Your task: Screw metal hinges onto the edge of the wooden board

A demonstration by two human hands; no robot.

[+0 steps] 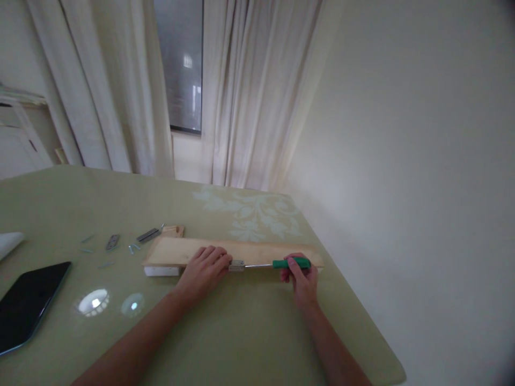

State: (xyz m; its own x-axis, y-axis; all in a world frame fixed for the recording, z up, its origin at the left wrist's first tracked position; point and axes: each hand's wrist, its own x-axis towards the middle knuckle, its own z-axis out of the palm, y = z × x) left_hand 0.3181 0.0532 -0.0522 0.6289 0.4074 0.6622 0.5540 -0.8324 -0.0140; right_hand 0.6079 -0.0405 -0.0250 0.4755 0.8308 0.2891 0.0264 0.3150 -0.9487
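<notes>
A long pale wooden board lies across the green tablecloth. My left hand rests on the board's near edge with its fingers curled down on the wood, just left of a small metal hinge. My right hand is wrapped round the green handle of a screwdriver. Its thin metal shaft runs left along the board's near edge and its tip reaches the hinge. A white block sits under the board's left end.
Loose hinges and several screws lie left of the board, beside a small wood piece. A dark tablet lies at the near left. The table's right edge runs close to a wall; curtains and a window stand behind.
</notes>
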